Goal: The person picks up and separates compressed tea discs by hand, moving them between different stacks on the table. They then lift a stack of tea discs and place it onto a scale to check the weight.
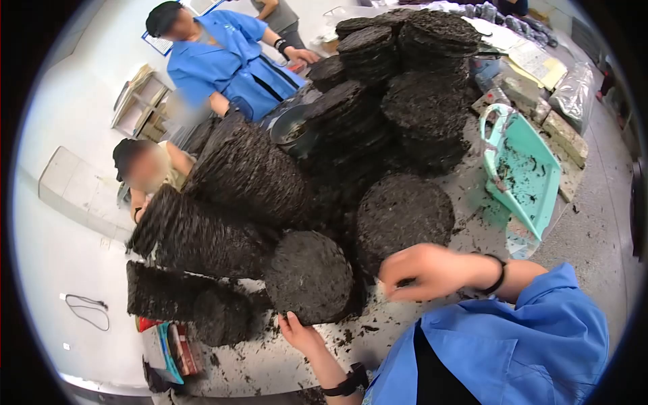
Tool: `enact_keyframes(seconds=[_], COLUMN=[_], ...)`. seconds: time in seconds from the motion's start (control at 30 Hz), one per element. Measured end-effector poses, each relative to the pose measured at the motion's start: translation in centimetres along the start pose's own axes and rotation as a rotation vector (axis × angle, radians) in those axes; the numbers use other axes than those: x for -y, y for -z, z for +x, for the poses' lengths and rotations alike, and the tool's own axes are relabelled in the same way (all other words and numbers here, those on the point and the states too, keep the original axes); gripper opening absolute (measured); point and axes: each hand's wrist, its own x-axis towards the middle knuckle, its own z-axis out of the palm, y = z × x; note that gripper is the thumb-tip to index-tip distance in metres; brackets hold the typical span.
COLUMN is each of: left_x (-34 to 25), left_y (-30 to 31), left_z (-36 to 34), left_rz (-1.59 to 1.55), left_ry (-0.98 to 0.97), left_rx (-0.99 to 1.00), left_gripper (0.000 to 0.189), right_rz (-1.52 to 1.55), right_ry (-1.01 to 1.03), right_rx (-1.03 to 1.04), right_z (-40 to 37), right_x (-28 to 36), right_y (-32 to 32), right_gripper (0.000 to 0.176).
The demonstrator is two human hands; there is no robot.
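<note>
While left hand (300, 335) holds a dark disc (308, 277), right hand (424, 270) sits nearby.

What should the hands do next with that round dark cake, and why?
Probably steady the round dark cake with the right hand. Only the left hand grips its bottom edge, and it stands on edge against the pile, so it might tip.

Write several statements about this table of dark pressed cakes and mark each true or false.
1. The left hand grips the lower edge of a dark round pressed cake. True.
2. The scoop-shaped plastic tray is red. False: it is mint green.
3. The right hand has a black wristband at its wrist. True.
4. The stacks of dark discs sit in a cardboard box. False: they are piled on the grey tabletop.
</note>
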Motion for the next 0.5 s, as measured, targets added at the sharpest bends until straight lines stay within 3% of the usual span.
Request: enact_keyframes(seconds=[0.03, 0.1, 0.13, 0.17, 0.23, 0.27, 0.33, 0.37, 0.4, 0.5], left_x=[0.5, 1.0, 0.6, 0.1, -0.8, -1.6, -1.0, -0.4, 0.2, 3.2], left_y=[0.8, 0.5, -0.5, -1.6, -4.9, -7.4, -11.3, -13.3, -14.9, -17.8], left_z=[0.7, 1.0, 0.8, 0.6, -0.4, -1.6, -4.0, -5.6, -6.7, -8.9], left_rz=[0.155, 0.309, 0.725, 1.138, 0.949, 0.899, 0.9, 0.876, 0.972, 1.163], left_ry=[0.011, 0.023, -0.297, -0.627, -0.677, -0.657, -0.716, -0.732, -0.866, -0.841], left_rx=[0.042, 0.083, 0.072, 0.056, 0.249, 0.421, 0.748, 0.913, 1.091, 1.242], left_gripper=[0.042, 0.044, 0.047, 0.049, 0.048, 0.04, 0.036, 0.044, 0.056, 0.081], right_rz=[0.123, 0.294, 0.351, 0.264, -1.312, -1.308, -0.901, -0.099, 0.124, -0.261], right_ry=[-0.111, -0.336, -0.182, -0.283, -0.641, -0.631, -0.585, -0.458, -0.44, -0.664], right_rx=[0.015, -0.279, -0.479, -0.59, -0.78, -0.774, -0.902, -0.943, -0.843, -0.552], right_z=[-2.4, -9.1, -12.5, -17.1, -20.7, -20.2, -18.7, -18.4, -17.4, -11.2], right_x=[0.8, 1.5, 0.3, -0.6, -0.7, -0.4, 0.1, -1.6, -3.4, -7.5], right_y=[3.2, 9.2, 11.9, 15.5, 16.7, 16.0, 14.4, 13.6, 12.3, 7.8], right_gripper=[0.007, 0.006, 0.003, 0.013, 0.023, 0.023, 0.03, 0.031, 0.035, 0.05])
